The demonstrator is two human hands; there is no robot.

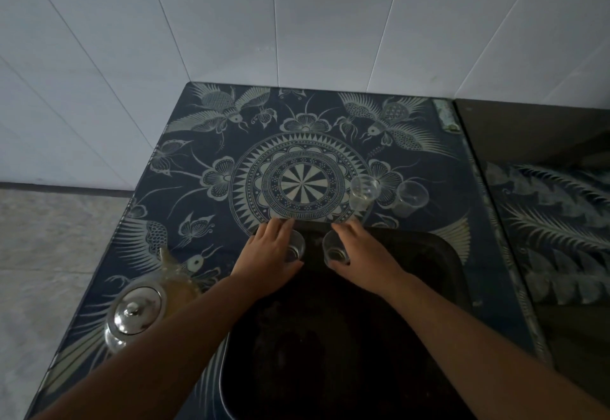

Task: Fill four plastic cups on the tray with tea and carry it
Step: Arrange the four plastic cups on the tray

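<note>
A dark tray (439,261) lies on the patterned table in front of me. My left hand (267,254) grips a clear plastic cup (296,246) at the tray's far edge. Close to its right, my right hand (359,251) grips a second clear cup (334,249). Both cups stand upright on the tray. Two more clear cups stand on the table beyond the tray: one (363,192) near the tray's far rim, the other (410,197) to its right. A glass teapot (145,307) with a metal lid and amber tea sits at the left.
The table (204,142) carries a dark blue cloth with a pale mandala, birds and flowers. White tiled walls close the far side and the left. A second dark surface (541,188) adjoins on the right. Grey floor (49,254) lies at the left.
</note>
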